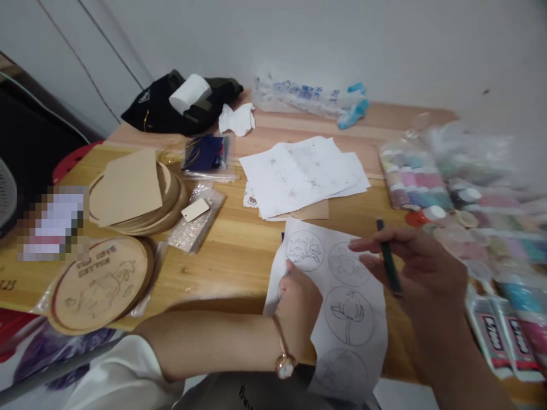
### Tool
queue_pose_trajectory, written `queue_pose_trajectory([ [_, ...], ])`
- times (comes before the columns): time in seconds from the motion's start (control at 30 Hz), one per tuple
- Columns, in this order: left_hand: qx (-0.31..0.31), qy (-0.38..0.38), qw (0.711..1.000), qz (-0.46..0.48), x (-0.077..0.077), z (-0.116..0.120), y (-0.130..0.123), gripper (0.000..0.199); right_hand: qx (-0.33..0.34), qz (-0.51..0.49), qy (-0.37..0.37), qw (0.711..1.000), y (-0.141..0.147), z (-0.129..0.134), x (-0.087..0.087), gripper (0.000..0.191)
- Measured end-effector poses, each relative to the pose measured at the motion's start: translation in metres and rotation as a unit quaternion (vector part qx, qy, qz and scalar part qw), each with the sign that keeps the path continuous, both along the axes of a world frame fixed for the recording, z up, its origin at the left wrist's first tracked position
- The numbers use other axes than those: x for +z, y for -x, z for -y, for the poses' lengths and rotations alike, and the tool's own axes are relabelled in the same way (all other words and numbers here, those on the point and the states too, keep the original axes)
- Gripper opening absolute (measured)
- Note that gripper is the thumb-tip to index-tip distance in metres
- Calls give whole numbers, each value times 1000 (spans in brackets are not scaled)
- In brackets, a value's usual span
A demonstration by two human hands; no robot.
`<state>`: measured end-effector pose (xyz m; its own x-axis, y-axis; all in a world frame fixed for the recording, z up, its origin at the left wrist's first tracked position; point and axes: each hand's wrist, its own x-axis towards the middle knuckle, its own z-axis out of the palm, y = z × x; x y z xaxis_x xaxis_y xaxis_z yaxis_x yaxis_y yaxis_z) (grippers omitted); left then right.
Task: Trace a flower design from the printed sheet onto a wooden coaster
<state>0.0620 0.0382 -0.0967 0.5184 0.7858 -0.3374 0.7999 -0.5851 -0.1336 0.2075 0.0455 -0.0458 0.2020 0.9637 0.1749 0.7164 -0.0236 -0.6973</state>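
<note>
– Sheet (331, 279) of thin, curled paper: where is it held?
– Across the near edge of the worktop (217, 250), pinched in the left hand's (300, 296) grip; a slim dark stick (389, 259) is grasped by the right hand (431, 273).
– What might be spoiled?
– Creases might be caused by pinching, slippage by the overhanging end. Beyond, loose papers (303, 176) are piled; round wooden discs (176, 202) are stacked leftward.

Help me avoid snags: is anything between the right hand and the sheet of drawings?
Nothing visible is: the right hand, holding a pen, appears over the right side of the sheet; the left hand grips its left side.
</note>
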Motion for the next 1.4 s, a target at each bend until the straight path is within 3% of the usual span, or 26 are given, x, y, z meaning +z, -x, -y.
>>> queue_pose_trajectory([
  [0.1,-5,-107,994,-16,-11,6,-2,40,-4,-209,-30,977,24,-30,-17,35],
  [0.2,-9,-221,975,-34,-17,11,-5,37,12,-285,9,959,43,-46,-38,55],
  [0.27,-1,-245,969,-41,-17,13,-7,36,36,-289,40,956,50,-49,-52,47],
  [0.37,9,-229,972,-56,-17,13,-12,36,59,-224,56,971,56,-46,-64,29],
  [0.43,25,-211,975,-65,-17,14,-14,39,42,-206,56,976,58,-43,-68,36],
  [0.5,38,-196,977,-71,-17,13,-14,40,-3,-218,71,973,60,-38,-70,38],
  [0.57,26,-189,980,-63,-15,11,-12,38,-35,-239,94,966,60,-34,-72,26],
  [0.67,3,-184,982,-38,-11,8,-9,37,-28,-252,125,959,61,-29,-76,13],
  [0.87,69,-163,983,-51,-21,19,-16,36,-6,-290,127,949,65,-28,-72,20],
  [0.97,51,-146,987,-46,-24,22,-16,37,34,-211,91,973,64,-32,-69,19],
  [1.07,16,-140,989,-52,-25,21,-13,38,65,-186,83,977,60,-33,-74,29],
  [1.23,17,-150,986,-77,-36,23,-13,39,74,-289,101,949,57,-32,-89,42],
  [1.4,28,-188,978,-84,-48,20,-14,42,43,-352,141,924,65,-40,-86,41],
])
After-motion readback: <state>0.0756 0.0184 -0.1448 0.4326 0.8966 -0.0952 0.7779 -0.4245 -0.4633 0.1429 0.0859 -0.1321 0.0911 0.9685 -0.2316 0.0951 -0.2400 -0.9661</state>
